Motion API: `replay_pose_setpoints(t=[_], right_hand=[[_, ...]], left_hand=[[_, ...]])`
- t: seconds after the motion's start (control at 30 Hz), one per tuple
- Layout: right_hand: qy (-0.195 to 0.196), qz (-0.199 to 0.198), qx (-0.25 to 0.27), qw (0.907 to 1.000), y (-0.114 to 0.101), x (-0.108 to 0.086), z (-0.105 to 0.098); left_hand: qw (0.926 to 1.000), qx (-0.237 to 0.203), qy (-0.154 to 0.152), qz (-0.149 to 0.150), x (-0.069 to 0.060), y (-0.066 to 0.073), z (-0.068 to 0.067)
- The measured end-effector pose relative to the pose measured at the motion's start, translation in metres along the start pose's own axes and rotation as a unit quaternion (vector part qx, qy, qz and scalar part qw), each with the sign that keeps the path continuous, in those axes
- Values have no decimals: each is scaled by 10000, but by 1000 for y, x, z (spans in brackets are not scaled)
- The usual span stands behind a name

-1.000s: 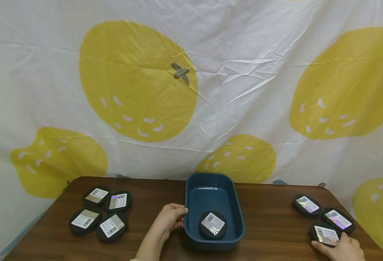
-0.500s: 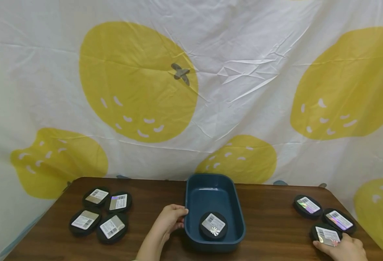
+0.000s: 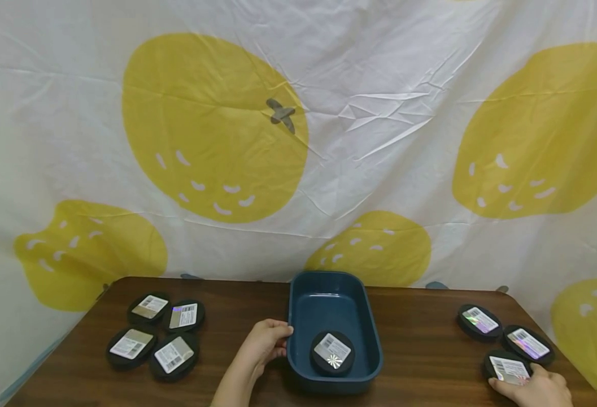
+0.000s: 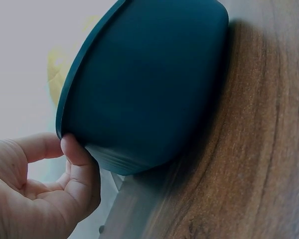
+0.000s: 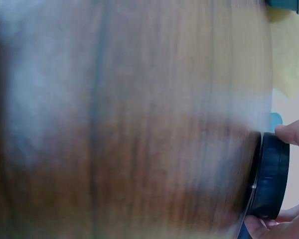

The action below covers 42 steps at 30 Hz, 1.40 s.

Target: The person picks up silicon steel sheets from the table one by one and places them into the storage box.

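Observation:
My left hand (image 3: 265,346) pinches the left rim of a deep blue rectangular basin (image 3: 326,310). In the left wrist view, thumb and fingertip meet at the edge of its wall (image 4: 139,84). Inside the basin, toward its near end, lies a flat round black container (image 3: 332,353) with a white and silver label. Far to the right, my right hand (image 3: 538,389) grips another such round container (image 3: 506,368) by its sides, thumb at its near edge. The right wrist view shows this black container (image 5: 270,174) between thumb and fingers, at the tabletop.
Two labelled round containers, one farther back (image 3: 479,321) and one closer (image 3: 528,343), adjoin the gripped one. Several like them form a group (image 3: 157,333) at the table's left. The brown wooden table (image 3: 420,350) backs onto a white curtain (image 3: 374,141) with yellow fruit print.
Almost nothing differs. The left hand keeps its pinch on the basin's rim, and the right hand stays at the same round container.

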State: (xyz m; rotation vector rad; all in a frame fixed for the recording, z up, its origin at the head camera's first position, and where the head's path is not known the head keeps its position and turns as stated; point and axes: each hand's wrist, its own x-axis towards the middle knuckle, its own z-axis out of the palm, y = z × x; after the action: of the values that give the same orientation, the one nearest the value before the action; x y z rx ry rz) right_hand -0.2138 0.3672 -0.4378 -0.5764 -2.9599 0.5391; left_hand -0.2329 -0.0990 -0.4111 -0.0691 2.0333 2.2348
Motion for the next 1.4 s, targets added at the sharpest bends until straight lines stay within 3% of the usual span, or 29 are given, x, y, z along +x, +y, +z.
replay_pose_setpoints(t=[0.73, 1.07, 1.4], right_hand=[[-68, 101, 283, 9995, -18, -12, -9], [-260, -575, 300, 9976, -24, -13, -17], [-413, -815, 375, 9951, -40, -23, -20]], left_hand=[[9999, 32, -9, -106, 1, -2, -1], [9999, 10, 14, -104, 1, -1, -1], [9999, -56, -6, -124, 2, -3, -1]])
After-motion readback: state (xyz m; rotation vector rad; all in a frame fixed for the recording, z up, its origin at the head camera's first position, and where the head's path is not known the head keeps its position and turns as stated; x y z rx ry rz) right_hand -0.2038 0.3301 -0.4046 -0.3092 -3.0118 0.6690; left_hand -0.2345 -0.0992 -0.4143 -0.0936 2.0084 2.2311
